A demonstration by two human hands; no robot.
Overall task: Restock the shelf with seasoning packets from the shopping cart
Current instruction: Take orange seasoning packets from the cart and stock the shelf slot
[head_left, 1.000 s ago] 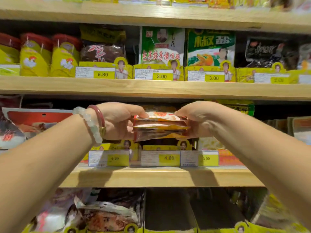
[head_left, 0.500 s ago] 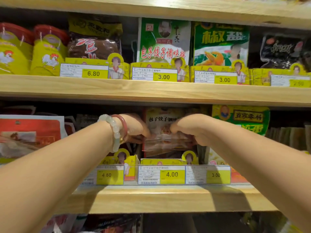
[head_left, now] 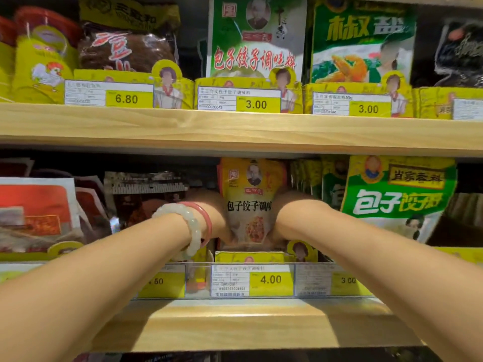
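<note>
Both arms reach into the lower shelf (head_left: pixel 235 325), and an orange seasoning packet (head_left: pixel 251 202) stands upright between the two hands, above the 4.00 price tag (head_left: pixel 252 280). The left hand (head_left: pixel 209 212) presses against the packet's left edge and the right hand (head_left: pixel 285 212) against its right edge; the fingers are blurred and tucked behind, so how far they curl I cannot tell. Two bracelets (head_left: pixel 193 226) circle the left wrist. Just right of the right hand stands a green packet (head_left: pixel 397 194).
</note>
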